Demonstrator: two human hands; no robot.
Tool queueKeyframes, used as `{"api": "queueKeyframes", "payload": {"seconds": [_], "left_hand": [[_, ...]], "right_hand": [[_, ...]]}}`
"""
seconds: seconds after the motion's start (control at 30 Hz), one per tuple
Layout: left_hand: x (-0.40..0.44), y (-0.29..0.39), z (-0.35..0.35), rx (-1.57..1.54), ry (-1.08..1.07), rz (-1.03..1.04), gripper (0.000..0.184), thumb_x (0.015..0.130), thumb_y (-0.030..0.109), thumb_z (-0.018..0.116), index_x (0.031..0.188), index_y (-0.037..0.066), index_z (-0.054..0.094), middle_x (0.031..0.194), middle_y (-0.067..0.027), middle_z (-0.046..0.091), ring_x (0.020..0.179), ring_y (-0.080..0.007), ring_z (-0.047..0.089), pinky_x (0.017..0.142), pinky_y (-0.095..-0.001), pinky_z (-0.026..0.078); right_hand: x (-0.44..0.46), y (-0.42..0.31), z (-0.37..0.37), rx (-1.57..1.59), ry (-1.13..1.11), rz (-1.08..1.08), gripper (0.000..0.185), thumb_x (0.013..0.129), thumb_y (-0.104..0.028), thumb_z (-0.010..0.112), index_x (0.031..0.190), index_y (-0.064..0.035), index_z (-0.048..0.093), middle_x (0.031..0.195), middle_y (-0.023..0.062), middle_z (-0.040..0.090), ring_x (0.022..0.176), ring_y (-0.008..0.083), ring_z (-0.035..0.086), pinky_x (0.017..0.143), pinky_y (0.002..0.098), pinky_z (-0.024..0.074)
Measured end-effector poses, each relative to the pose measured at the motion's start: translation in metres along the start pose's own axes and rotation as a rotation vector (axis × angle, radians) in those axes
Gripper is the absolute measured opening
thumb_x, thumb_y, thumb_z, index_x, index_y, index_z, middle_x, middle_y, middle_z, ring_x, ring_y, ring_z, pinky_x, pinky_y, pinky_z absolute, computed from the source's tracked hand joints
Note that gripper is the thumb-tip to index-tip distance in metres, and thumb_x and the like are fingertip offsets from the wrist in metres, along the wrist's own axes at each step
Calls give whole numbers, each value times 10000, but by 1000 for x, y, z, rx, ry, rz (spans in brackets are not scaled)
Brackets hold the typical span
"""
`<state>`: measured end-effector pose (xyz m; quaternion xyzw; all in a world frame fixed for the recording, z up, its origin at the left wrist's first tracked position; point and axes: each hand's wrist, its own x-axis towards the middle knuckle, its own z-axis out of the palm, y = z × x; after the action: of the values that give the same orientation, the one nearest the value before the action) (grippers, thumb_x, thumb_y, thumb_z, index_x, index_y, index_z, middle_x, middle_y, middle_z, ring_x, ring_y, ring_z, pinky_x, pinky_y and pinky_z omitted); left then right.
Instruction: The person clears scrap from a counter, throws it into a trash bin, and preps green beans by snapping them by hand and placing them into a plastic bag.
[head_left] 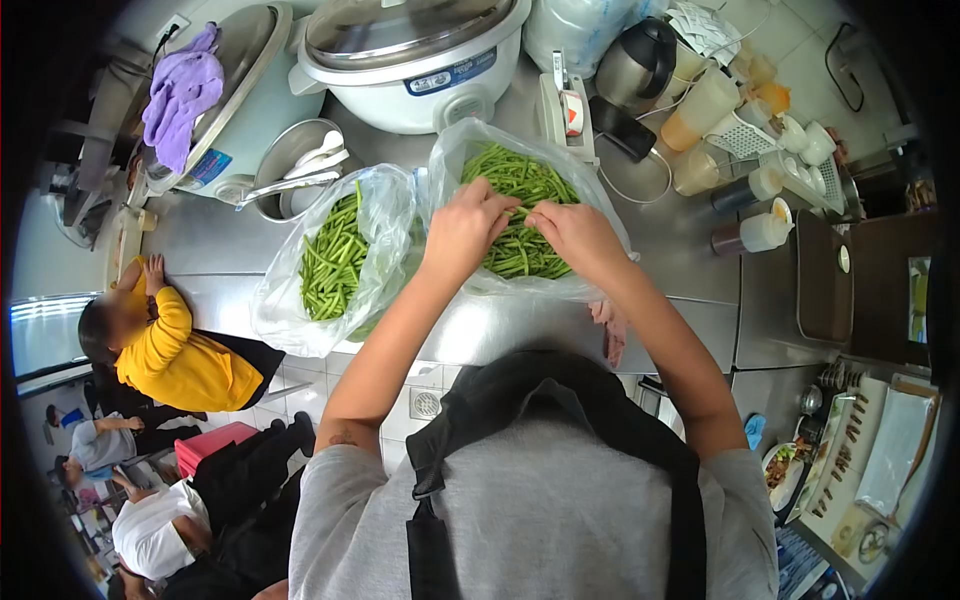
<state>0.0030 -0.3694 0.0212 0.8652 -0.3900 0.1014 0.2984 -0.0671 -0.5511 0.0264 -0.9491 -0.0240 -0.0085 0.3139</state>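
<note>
Green bean pieces (525, 180) fill a clear plastic bag (455, 150) on the steel counter, right under my two hands. My left hand (468, 228) and my right hand (580, 236) meet over this bag, fingertips pinched on a green bean (520, 212) held between them. To the left, a second clear bag (385, 200) stands open with more cut green beans (335, 262) inside. A pink cloth (608, 330) lies at the counter's front edge, below my right wrist.
Behind the bags are a large rice cooker (410, 85), a metal pot (290, 150) with ladles, and a black device (622, 128) with a cable. Sauce bottles (755, 232) stand right. A person in yellow (180, 350) leans at the counter, left.
</note>
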Motion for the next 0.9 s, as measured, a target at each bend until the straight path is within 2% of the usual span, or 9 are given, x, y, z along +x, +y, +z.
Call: {"api": "queueKeyframes", "payload": {"seconds": [0.03, 0.07, 0.17, 0.2, 0.27, 0.37, 0.43, 0.6, 0.9], "left_hand": [[-1, 0, -1, -5, 14, -3, 132, 774, 134, 710, 905, 140, 720, 824, -50, 558, 758, -255, 612, 633, -379, 504], [-2, 0, -2, -8, 29, -6, 125, 774, 140, 713, 899, 138, 722, 828, -50, 561, 765, -259, 610, 643, -381, 501], [-10, 0, 0, -74, 42, -52, 122, 787, 157, 719, 900, 112, 727, 826, -64, 584, 775, -261, 603, 673, -367, 490], [-11, 0, 3, -107, 41, -73, 127, 794, 163, 721, 904, 101, 728, 823, -71, 594, 776, -259, 600, 684, -359, 485], [-13, 3, 11, -326, -28, -229, 151, 816, 172, 712, 926, 69, 726, 817, -81, 625, 780, -212, 603, 705, -326, 475], [-19, 6, 27, -742, -110, -502, 235, 882, 197, 670, 995, -6, 705, 849, -63, 684, 828, -101, 579, 766, -264, 458], [-19, 5, 33, -985, -81, -623, 257, 902, 209, 652, 1008, -20, 699, 892, -43, 692, 863, -83, 577, 802, -255, 456], [-19, 2, 28, -1074, -53, -653, 286, 924, 232, 626, 1053, -17, 686, 942, -39, 688, 899, -92, 584, 859, -253, 439], [-18, 4, 23, -1117, -21, -710, 192, 928, 203, 602, 957, 27, 672, 874, -5, 652, 808, -66, 536, 788, -238, 427]], "right_hand": [[-1, 1, -1, 36, -38, 13, 196, 917, -231, 573, 896, -53, 653, 782, 148, 669, 712, 333, 634, 637, 416, 482], [-3, 11, 10, 215, 53, -64, 245, 915, -269, 574, 840, -55, 666, 626, 116, 614, 591, 271, 620, 558, 390, 466], [-9, 11, 11, 399, -19, 47, 244, 945, -257, 539, 880, -50, 653, 559, 45, 524, 468, 155, 484, 485, 306, 400], [-10, 11, 13, 668, -26, 134, 243, 951, -257, 533, 899, -48, 645, 569, 19, 491, 469, 128, 438, 481, 282, 377], [-13, 10, 19, 1208, -45, 313, 243, 964, -257, 521, 937, -42, 630, 591, -32, 425, 471, 74, 345, 472, 233, 330], [-10, 0, 20, 1450, 176, 339, 248, 968, -251, 495, 977, -29, 605, 630, -50, 406, 490, 64, 337, 475, 215, 312], [-12, 10, 27, 1375, 141, 371, 266, 963, -245, 479, 1001, -17, 611, 649, -37, 427, 510, 60, 358, 478, 216, 317], [-21, 6, 36, 1184, -173, 425, 352, 973, -273, 449, 1133, -6, 614, 726, -12, 461, 541, 62, 384, 485, 212, 327], [-18, 2, 44, 1432, -129, 330, 250, 993, -277, 501, 899, -56, 573, 674, -43, 429, 539, 47, 363, 495, 211, 307]]}}
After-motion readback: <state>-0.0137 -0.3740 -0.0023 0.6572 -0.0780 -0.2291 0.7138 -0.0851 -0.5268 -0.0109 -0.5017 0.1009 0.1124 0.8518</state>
